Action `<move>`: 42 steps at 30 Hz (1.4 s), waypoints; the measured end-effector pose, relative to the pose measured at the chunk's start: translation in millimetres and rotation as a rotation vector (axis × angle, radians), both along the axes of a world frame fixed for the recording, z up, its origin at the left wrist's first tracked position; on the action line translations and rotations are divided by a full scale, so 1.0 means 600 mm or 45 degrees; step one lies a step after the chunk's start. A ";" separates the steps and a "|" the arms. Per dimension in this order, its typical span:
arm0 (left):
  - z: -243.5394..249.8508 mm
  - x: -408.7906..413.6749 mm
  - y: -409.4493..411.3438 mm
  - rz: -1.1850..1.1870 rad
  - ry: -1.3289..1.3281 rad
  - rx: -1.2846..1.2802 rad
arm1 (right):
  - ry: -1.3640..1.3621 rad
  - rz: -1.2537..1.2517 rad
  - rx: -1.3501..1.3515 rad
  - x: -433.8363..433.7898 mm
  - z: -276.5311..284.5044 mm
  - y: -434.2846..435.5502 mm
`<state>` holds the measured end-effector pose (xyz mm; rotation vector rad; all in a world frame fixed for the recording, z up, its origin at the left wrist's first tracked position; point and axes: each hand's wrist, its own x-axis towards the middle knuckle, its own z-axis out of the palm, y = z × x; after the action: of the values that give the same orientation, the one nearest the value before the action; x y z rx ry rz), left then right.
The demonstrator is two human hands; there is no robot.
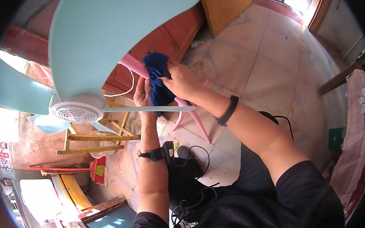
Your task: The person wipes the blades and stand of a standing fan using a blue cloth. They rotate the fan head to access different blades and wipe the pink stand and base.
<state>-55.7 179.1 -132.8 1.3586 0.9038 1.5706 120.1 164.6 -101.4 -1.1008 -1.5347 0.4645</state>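
My right hand (181,80) grips a dark blue cloth (160,87) that is bunched around or against a pink plastic leg piece (134,66). At its lower end, my left hand (143,93) holds the pink piece beside the cloth. More pink legs (199,125) show below the cloth, above the tiled floor. A ceiling fan with pale green blades (107,33) and a white round hub (76,110) hangs close to the camera and partly covers the view; one thin blade edge crosses in front of my left wrist.
A red wooden cabinet (177,35) stands behind the hands. Yellow wooden frames (100,138), a bucket (104,148) and a red broom (98,172) are on the left. A dark-screened panel (111,225) lies lower left. Black cables (200,147) run by my legs. A patterned cloth (348,127) covers furniture at right.
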 end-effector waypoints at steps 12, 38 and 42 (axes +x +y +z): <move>0.000 0.002 -0.010 -0.047 0.023 -0.069 | 0.098 -0.008 0.228 -0.011 0.128 0.025; 0.037 0.029 -0.029 0.002 0.098 -0.074 | 0.042 -0.036 -0.371 0.007 0.086 -0.008; 0.035 0.020 -0.026 -0.025 0.108 -0.033 | 0.049 -0.002 -0.388 0.006 0.096 -0.014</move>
<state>-43.6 163.3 -111.9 1.4207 0.9557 1.4910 123.5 156.2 -43.9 -1.3178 -1.4599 0.7323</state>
